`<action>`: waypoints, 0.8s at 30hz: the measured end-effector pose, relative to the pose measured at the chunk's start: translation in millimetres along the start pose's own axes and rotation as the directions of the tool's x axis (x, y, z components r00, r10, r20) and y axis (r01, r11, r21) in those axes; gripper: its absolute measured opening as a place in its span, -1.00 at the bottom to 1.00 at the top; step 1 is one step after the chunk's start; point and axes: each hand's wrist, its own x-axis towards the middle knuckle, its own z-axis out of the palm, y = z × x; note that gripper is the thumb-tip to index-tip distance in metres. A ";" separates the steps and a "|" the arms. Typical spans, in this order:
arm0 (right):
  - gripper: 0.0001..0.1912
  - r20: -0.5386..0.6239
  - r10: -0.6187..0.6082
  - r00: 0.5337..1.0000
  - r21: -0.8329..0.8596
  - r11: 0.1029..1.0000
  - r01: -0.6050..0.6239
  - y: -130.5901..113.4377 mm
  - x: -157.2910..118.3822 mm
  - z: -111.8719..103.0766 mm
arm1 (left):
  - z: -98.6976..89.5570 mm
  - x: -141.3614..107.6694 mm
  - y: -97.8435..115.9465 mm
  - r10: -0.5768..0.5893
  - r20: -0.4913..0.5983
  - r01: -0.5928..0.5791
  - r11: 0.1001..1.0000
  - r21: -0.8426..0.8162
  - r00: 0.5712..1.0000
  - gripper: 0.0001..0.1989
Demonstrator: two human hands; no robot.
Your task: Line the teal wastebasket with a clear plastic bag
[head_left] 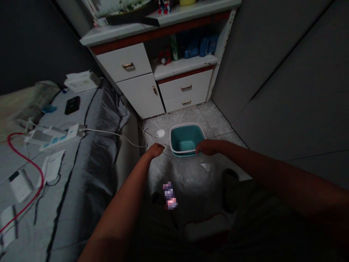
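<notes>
A teal bin [188, 133] with a pale rim stands on the tiled floor, its inside visible. What looks like a thin, see-through plastic bag [185, 178] spreads in front of it between my hands. My left hand [156, 150] is closed on the plastic's left edge, to the left of the bin and apart from it. At the bin's front right corner, my right hand [207, 147] is closed on the plastic's other side, overlapping the rim; contact with the bin is hard to tell. A small blurred-out patch [170, 196] shows below the plastic.
On the left, a bed [100, 145] bears a power strip [64, 137], a phone [72, 105], tissues [81, 82] and cables. A white charger [160, 133] lies on the floor beside the bin. Behind stands a white cabinet [141, 96]; a grey wardrobe [286, 91] borders the right.
</notes>
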 end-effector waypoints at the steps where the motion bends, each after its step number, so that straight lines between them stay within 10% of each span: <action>1: -0.52 -0.036 -0.027 0.999 0.018 0.999 0.027 1.8 -5.5 -13.1 | -0.3 -0.6 -0.1 0.003 0.000 -0.003 1.000 -0.005 1.000 -0.67; 6: -0.57 -0.392 -0.010 0.920 0.139 0.988 0.071 14.5 -18.6 -79.6 | 0.4 -2.7 -2.9 0.014 0.000 -0.014 0.997 -0.078 1.000 -0.69; 14: -0.41 -0.846 0.189 0.499 0.249 0.967 0.056 53.7 33.3 -104.8 | -2.1 -3.8 -7.2 -0.011 0.014 0.013 0.982 -0.190 1.000 -0.59; 20: -0.14 -0.810 0.277 0.516 0.319 0.948 -0.008 73.6 56.6 -93.7 | -9.7 -9.1 -6.6 0.006 0.029 0.001 0.974 -0.227 1.000 -0.52; 24: -0.31 -0.774 0.316 0.548 0.337 0.939 -0.066 85.0 57.3 -74.5 | -13.1 -11.3 -5.5 0.023 0.038 -0.014 0.976 -0.218 0.999 -0.51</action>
